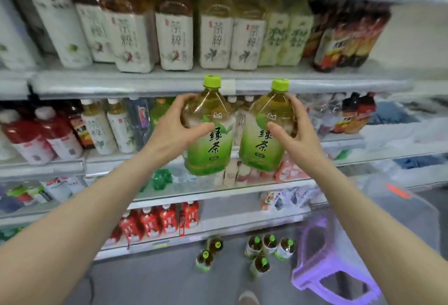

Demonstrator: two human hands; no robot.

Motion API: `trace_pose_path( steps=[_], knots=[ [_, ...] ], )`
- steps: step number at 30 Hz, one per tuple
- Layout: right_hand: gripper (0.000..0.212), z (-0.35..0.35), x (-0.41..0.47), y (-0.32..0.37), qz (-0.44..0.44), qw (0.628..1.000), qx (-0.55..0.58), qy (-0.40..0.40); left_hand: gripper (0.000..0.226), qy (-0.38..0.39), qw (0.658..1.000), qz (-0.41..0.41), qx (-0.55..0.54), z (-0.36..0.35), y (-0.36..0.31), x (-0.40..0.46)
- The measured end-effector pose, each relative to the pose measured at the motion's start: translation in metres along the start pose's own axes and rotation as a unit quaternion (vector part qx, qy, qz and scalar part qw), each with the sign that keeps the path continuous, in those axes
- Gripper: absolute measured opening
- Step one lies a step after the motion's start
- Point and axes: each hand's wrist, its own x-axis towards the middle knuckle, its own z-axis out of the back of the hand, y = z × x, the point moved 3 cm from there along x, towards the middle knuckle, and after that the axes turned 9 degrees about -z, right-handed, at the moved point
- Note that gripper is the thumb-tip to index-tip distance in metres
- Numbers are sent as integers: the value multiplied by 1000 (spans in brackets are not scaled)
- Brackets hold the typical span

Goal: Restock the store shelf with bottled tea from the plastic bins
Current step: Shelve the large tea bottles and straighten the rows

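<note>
I hold two large green tea bottles with lime caps up in front of the shelves. My left hand (178,126) grips the left green tea bottle (212,144) around its shoulder. My right hand (294,127) grips the right green tea bottle (260,144) the same way. Both bottles are upright, side by side, level with the front edge of the upper shelf (145,84). On that shelf stand rows of large white-labelled tea bottles (175,38). Several more green-capped bottles (261,249) stand on the floor below.
A purple plastic stool (322,266) stands on the floor at the lower right, beside a clear plastic bin (397,205). Lower shelves hold red-capped drinks (41,132), small tea bottles (106,127) and red cartons (160,219). Dark-labelled bottles (344,38) fill the upper shelf's right end.
</note>
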Motion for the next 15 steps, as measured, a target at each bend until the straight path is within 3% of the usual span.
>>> trace_pose_path(
  steps=[7,15],
  knots=[
    [58,104,64,84,103,994,-1,-34,68,-30,996,-82,-5,9,-100,90],
    [60,202,172,159,179,979,68,-67,111,-118,989,-74,-42,11,-189,193]
  ],
)
